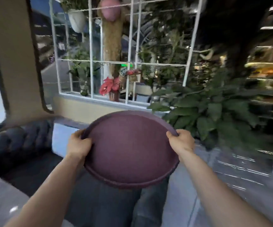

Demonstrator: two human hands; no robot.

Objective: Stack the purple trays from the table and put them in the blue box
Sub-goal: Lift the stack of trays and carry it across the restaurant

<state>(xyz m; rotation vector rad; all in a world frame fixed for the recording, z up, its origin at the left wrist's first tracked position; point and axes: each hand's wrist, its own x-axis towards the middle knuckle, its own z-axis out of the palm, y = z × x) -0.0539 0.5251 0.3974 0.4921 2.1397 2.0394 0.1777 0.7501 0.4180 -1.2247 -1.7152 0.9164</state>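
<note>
left hand (78,143): clenched on the left rim of the purple tray (131,149), thumb lying over the edge on top and the fingers tucked underneath, out of sight; gripping the rim rather than the flat face gives a firm hold on a wide, shallow round thing
purple tray: held in the air in front of the body, above the person's legs, touching nothing but the two hands; its far edge tips upward and its near edge sits low, so the inner face shows to the camera; whether it is one tray or several nested together cannot be told, though a doubled line along the near rim hints at more than one
right hand (180,139): grasping the right rim opposite the other hand, thumb hooked over the lip; holds on opposite sides balance the load and keep it from swinging
leafy plant (214,112): stands well behind and to the right of the tray, apart from it
blue box: not clearly in view; a pale blue shape sits behind the left hand, too blurred to name
stage, as a guess: carrying, with the placing into the box not yet done
</note>
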